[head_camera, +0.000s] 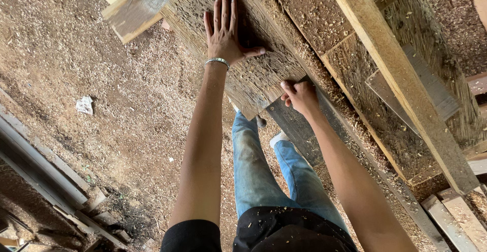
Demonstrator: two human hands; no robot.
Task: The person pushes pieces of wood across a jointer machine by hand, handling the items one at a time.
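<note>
The rough wooden board (253,74) under your hands is grey-brown and weathered, its face scored with coarse saw marks and small pits, and dusted with pale sawdust. It lies on top of the stack of timber (355,94), at the stack's edge nearest the sawdust floor (101,105), with its squared near corner jutting out over your legs.

Your left hand (225,31) lies flat on the board's upper face, palm down, fingers spread and pointing away from you, thumb stretched out to the side. A thin metal bangle (217,61) circles that wrist. Your right hand (300,97) is at the board's near edge, just beside that corner; its fingers are curled, with the tips touching the edge where the board meets a darker grey plank (294,130) beneath it. Whether that grip closes around the edge or only presses on it, you cannot tell from here.

Across the stack, a long pale batten (401,79) runs diagonally over darker, sawdust-covered boards. Another pale plank (134,8) lies at the far edge of the pile, resting on the floor.

Below your arms are your faded blue jeans (264,176), flecked with dust, and a black top (284,231) with wood chips on it. The floor is thick with reddish-brown sawdust; a crumpled scrap of white paper (84,105) lies on it well apart from the stack.
</note>
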